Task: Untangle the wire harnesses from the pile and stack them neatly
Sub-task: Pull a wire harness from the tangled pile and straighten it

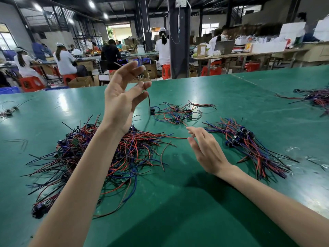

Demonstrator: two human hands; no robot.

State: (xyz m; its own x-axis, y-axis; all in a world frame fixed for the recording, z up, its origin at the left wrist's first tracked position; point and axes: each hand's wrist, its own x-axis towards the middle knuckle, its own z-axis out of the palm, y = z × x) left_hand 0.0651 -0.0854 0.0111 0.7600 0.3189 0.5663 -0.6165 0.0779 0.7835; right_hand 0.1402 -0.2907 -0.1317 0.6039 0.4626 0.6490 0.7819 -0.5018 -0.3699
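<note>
A big tangled pile of red, blue and black wire harnesses [99,157] lies on the green table [178,202] at the left. My left hand [122,97] is raised above it and pinches one harness wire between thumb and fingers; its black connector [152,111] dangles below, blurred. My right hand [206,150] hovers low over the table with fingers relaxed and spread, its fingertips near the end of a red wire [176,137], holding nothing. A straighter stack of harnesses [249,145] lies to the right of that hand.
A small loose cluster of harnesses [179,113] lies at the table's middle, farther back. Another pile [315,98] sits at the far right and a few wires [8,109] at the far left edge. People work at benches behind the table.
</note>
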